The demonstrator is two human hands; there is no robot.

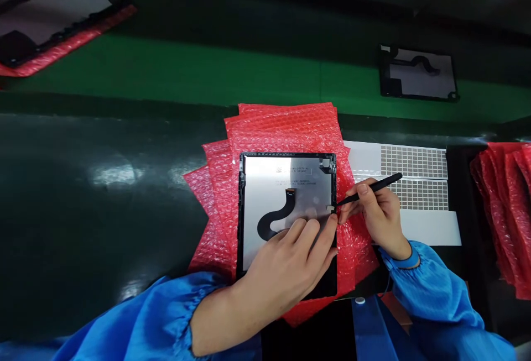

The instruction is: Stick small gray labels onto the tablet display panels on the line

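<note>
A tablet screen assembly [307, 167] lies back side up, with a silver panel inside a black frame. A black curved flex cable [265, 220] runs over the panel, partly hidden by my fingers. My left hand [286, 261] rests across the lower part of the assembly, fingers stretched to its right edge. Black tweezers [375, 187] are gripped in my right hand [379, 212], beside that edge. Their tip is at a small pale tab [331, 208] near my left index fingertip; whether it is pinched I cannot tell.
Red bubble-wrap bags [282, 129] are fanned out under the assembly. At right lie sticker sheets [415, 163] with small grey squares, and more red bags [504, 212]. Another screen assembly [423, 73] lies on the green strip; one more [53, 7] is at upper left.
</note>
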